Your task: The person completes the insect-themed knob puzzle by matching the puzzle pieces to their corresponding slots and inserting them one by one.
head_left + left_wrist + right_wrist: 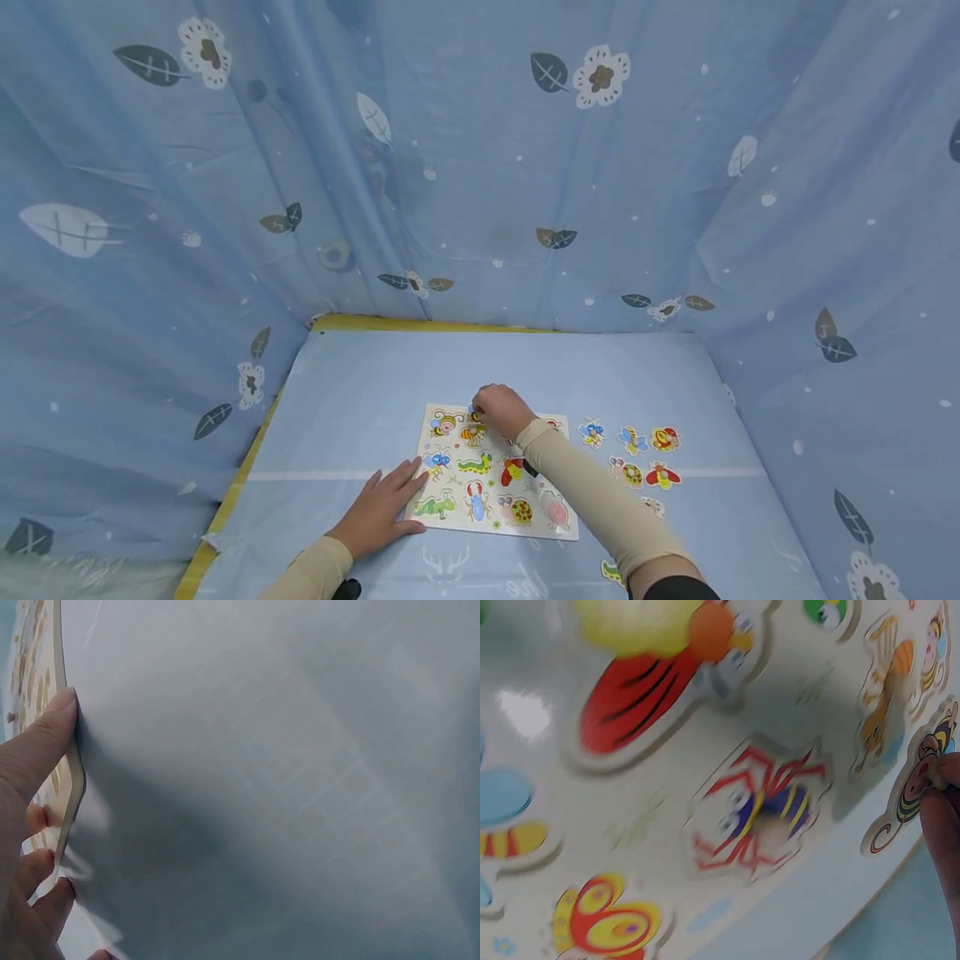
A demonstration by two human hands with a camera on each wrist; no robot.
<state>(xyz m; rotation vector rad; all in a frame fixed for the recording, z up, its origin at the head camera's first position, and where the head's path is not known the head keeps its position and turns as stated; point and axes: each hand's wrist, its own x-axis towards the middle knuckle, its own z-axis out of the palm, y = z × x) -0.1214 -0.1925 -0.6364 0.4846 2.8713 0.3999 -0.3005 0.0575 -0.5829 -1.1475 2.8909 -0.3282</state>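
A wooden insect puzzle board point(540, 532) lies on the table, with colourful insect pictures across it. At its lower left corner rests my left hand point(378, 512), fingers spread; in the left wrist view the thumb point(56, 720) presses along the board's edge. My right hand point(504, 410) is over the board's far edge. Its thumb and finger pinch a striped bee puzzle piece point(911, 787) by its small peg, close over the board. Near that piece in the right wrist view are a red-legged spider piece point(742, 814) and an orange insect piece point(885, 697). My right forearm hides part of the board.
Several loose insect pieces lie right of the board, among them a blue one point(592, 433), a dragonfly point(632, 440) and a red-winged one point(663, 476). A green piece point(612, 572) lies nearer, partly behind the right forearm. Blue patterned curtains point(480, 167) surround the table.
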